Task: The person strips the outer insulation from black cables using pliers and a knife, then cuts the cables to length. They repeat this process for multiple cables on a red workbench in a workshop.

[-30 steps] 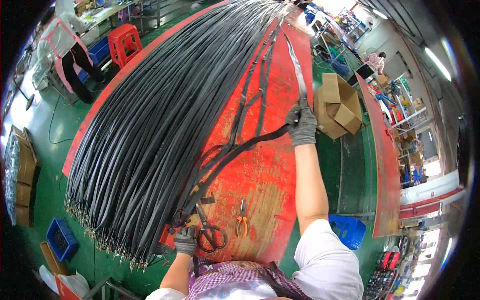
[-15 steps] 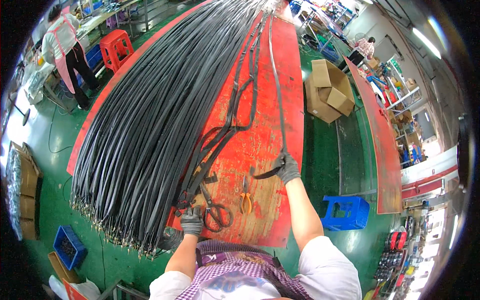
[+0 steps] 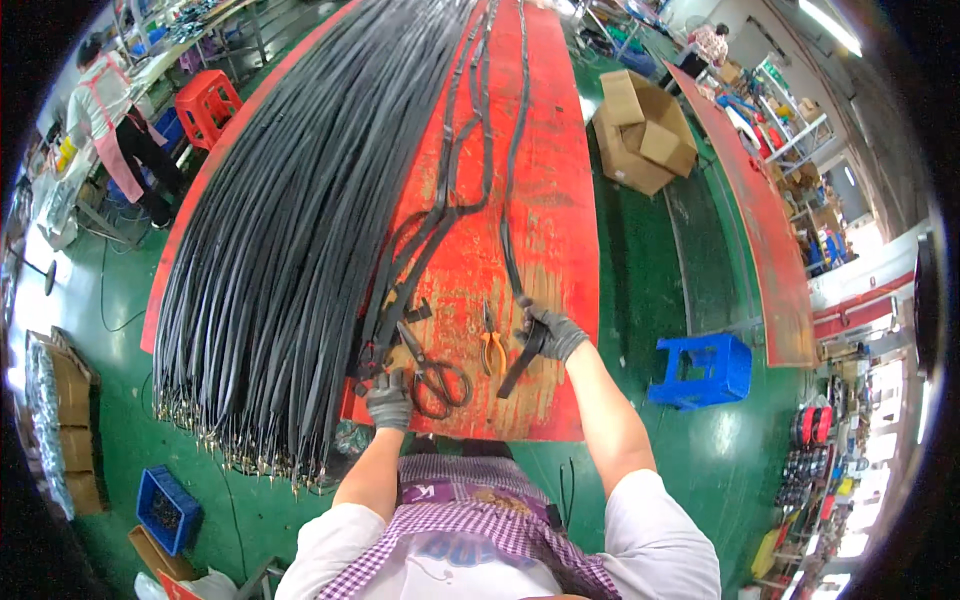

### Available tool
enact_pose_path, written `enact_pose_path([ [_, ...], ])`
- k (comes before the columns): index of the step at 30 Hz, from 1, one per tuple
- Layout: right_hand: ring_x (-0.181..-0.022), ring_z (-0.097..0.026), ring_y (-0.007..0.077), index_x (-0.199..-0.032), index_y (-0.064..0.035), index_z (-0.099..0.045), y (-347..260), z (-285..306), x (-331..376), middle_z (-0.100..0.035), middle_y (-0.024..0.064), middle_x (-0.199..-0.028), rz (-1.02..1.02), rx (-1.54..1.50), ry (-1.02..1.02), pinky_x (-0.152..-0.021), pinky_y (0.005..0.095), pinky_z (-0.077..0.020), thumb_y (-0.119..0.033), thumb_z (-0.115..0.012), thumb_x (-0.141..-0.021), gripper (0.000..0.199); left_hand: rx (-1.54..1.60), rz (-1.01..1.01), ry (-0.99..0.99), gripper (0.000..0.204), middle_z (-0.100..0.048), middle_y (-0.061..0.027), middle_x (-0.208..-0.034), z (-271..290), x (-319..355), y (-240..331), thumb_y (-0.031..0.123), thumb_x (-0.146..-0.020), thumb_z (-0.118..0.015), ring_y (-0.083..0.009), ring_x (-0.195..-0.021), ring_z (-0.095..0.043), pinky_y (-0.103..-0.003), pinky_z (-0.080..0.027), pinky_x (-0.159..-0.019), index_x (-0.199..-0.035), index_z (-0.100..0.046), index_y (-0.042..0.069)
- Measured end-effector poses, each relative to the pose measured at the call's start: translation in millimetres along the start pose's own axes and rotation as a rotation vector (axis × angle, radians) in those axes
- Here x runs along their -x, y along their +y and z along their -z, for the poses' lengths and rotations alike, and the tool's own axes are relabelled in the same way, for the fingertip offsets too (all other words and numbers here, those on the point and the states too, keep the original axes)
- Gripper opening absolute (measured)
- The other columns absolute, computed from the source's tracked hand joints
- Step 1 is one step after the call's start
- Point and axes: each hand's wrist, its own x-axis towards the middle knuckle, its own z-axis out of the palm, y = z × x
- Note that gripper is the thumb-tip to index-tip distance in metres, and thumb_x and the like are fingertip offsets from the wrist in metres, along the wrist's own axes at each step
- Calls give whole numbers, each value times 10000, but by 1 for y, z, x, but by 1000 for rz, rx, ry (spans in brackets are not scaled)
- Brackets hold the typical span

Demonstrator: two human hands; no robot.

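Observation:
My right hand, in a grey glove, is closed around a long flat black strap. Its short free end hangs below the fingers over the worn red tabletop, and the rest runs loosely to the far end. My left hand, also gloved, rests at the near table edge by the ends of several black straps. Those fingers are curled; what lies in them is hidden. Dark-handled scissors lie just right of it. Orange-handled pliers lie between my hands.
A thick bundle of black straps covers the table's left side, metal-tipped ends hanging over the near edge. Right of the red table are a cardboard box and blue stool. A red stool and person are at far left.
My right hand has come nearer and left relative to the pliers, still holding the strap, which has gone from taut to slack. My left hand stays by the scissors. The whole view has shifted.

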Motion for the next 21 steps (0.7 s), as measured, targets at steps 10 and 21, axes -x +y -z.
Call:
enact_pose_path([
  [10, -501, -507, 171, -792, -48, -485, -48, 24, 6, -496, 54, -617, 147, 59, 12, -440, 295, -464, -179, -497, -793, 132, 207, 111, -130, 141, -539, -157, -782, -21, 10, -14, 174, -771, -448, -327, -706, -524, -416, -412, -589, -846, -512, 72],
  [21, -590, -520, 205, -800, -15, -540, 32, 161, -25, -551, 109, -686, 256, 355, 184, -528, 311, -416, -429, -638, -625, 460, 857, 320, -471, 226, -556, -150, -813, 17, 55, 84, 193, -826, -414, -246, -726, -521, -319, -403, -672, -911, -528, 18],
])
